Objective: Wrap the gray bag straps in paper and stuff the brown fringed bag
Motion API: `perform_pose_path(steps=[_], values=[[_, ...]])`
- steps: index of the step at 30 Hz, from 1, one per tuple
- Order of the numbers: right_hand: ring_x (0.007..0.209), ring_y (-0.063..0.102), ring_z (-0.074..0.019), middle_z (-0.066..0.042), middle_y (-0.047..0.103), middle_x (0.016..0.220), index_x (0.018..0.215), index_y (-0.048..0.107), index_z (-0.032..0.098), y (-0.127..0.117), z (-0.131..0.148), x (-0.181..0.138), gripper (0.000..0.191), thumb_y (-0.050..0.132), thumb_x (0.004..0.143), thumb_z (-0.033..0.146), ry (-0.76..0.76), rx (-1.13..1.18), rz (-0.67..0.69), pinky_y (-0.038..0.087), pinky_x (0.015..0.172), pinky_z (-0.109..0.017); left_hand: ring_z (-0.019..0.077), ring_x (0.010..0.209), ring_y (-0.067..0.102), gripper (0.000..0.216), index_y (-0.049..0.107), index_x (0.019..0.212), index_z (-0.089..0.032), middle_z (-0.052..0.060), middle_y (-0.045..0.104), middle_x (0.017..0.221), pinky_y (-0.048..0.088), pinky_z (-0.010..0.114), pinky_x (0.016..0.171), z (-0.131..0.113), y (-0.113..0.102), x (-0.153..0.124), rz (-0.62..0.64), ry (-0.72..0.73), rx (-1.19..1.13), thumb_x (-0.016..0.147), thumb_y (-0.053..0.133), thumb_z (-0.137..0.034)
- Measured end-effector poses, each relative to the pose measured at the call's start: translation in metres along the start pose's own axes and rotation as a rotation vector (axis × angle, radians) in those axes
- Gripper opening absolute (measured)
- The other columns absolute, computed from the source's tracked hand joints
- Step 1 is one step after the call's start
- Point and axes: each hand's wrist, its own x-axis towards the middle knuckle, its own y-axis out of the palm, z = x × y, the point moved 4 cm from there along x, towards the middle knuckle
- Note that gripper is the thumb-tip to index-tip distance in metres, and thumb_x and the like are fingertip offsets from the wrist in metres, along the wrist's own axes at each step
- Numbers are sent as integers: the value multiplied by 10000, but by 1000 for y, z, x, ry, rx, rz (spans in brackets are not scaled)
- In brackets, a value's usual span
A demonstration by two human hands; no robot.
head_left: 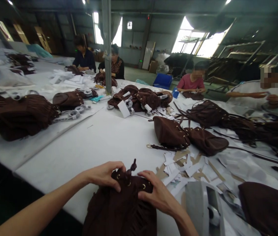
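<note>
A dark brown drawstring bag (121, 209) stands at the near table edge, its gathered top toward me. Brass eyelets run along its rim, and a knotted cord end sticks up at the middle. My left hand (108, 175) grips the rim on the left, thumb in front and fingers behind. On the right, my right hand (155, 190) pinches the rim beside an eyelet, its thumb on the front face. The bag's lower part falls outside the picture.
Two brown bags (172, 132) lie ahead right, near scattered paper and card strips (185, 167). A grey tape dispenser (200, 206) stands at my right. More bags (23, 113) lie left. A post (107, 49) rises beyond; several people sit around the white table (80, 147).
</note>
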Motion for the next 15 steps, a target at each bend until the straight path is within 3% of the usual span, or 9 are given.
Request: perform_pose_path(steps=[3,6,11,13,15], values=[[899,580,-229,-34,637,1009,871,663,240,1,16,-5,291,771,603,202,-62,-113,126,447,784,-317,218,798,564,247,652,870,-209,12,660,835,421,295,746,-19,3,-6,51,99,139,682,750,-334],[850,569,-205,-22,642,964,743,571,220,-7,31,-20,182,691,657,114,-142,-160,148,423,748,-303,229,781,539,50,637,821,-239,51,639,789,386,349,785,-42,7,-25,104,261,405,813,622,-286],[700,507,-144,31,577,737,735,447,217,-14,50,-47,187,530,732,48,-307,-343,216,390,759,-309,186,654,484,102,572,862,-191,37,587,705,339,349,632,-68,17,-62,94,542,998,909,489,-228],[651,485,-132,39,545,685,732,419,216,-13,49,-53,173,502,769,69,-375,-421,207,392,752,-311,178,645,503,75,567,934,-174,42,609,739,342,339,591,-71,20,-70,116,565,1060,901,511,-210],[630,489,-129,33,548,673,736,407,215,-10,46,-57,161,466,800,80,-458,-470,176,402,749,-313,189,702,556,128,559,1012,-166,72,646,835,386,337,614,-70,19,-74,121,539,969,899,504,-191]])
